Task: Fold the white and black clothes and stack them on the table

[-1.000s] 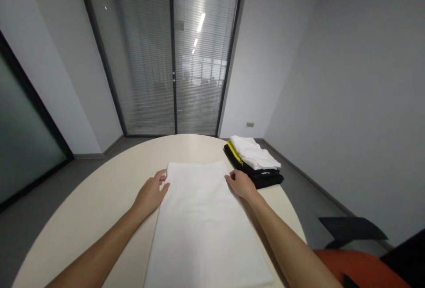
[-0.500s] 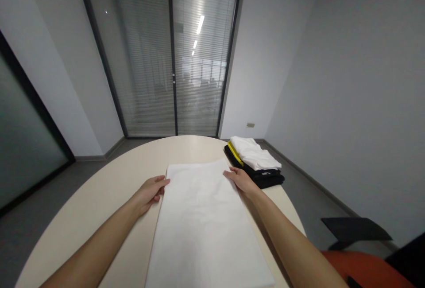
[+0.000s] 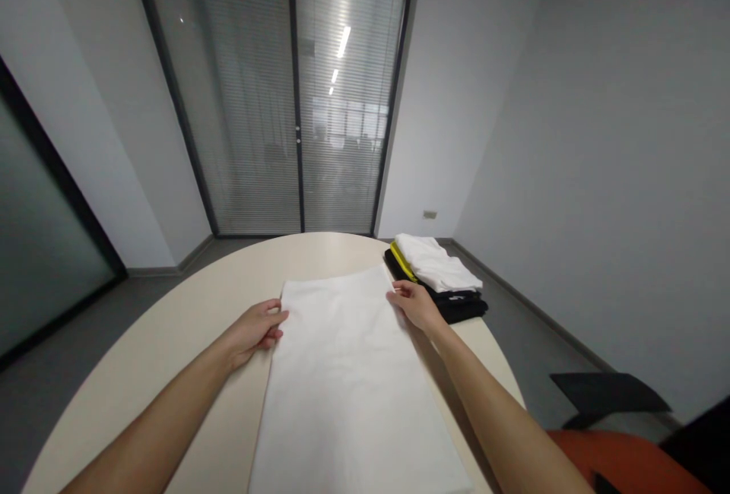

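A white piece of folded cloth (image 3: 353,380) lies flat and long on the table, running from the bottom of the view toward the middle. Whether it is a shirt or another garment cannot be made out. My left hand (image 3: 259,330) pinches its left edge near the far corner, thumb on top. On the opposite side, my right hand (image 3: 416,304) grips the right edge near the far corner, thumb on top and fingers at the side. Between the hands the far edge dips slightly, its right corner a little higher. The near end runs out of view at the bottom.
The round cream table (image 3: 199,311) bears a stack of folded clothes, with a white garment (image 3: 436,262) on top of yellow and black ones (image 3: 461,308), just beyond my right hand. An orange chair (image 3: 604,460) with a black armrest (image 3: 610,391) stands at the lower right.
Both hands keep their hold. My left hand has shifted slightly left and my right slightly right, and the cloth's far edge is a bit wider and its right corner higher.
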A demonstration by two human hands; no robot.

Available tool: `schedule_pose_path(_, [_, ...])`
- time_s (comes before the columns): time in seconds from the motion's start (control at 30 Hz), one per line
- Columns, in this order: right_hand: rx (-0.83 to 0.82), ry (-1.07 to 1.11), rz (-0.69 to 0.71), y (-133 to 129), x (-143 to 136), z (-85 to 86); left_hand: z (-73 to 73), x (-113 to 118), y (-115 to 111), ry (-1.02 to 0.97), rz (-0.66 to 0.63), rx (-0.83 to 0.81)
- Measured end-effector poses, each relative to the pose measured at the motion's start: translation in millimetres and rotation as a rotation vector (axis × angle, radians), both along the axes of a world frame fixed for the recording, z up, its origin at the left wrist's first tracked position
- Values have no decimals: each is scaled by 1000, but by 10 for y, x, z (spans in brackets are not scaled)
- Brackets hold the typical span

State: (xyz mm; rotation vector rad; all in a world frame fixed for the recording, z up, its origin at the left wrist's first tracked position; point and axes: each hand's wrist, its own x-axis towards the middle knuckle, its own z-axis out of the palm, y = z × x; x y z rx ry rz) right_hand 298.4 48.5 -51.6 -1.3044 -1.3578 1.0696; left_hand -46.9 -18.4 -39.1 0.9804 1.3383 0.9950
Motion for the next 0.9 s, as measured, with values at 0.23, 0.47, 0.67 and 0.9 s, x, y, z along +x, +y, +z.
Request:
schedule_pose_path(0.23, [-79,121,87,-187,-11,204,77,-11,-30,-201,23,-40])
schedule_pose_path(0.47, [56,138,167,-230,0,368,231,-43,-57,-270,37,86])
schedule_pose_path(0.67, [-118,244,394,-301,204,447,341,-210,-167,-300,-130,58])
schedule_pose_path(0.9, [-163,167,750,-386,453,470,225,-456,-232,-165,-530,155])
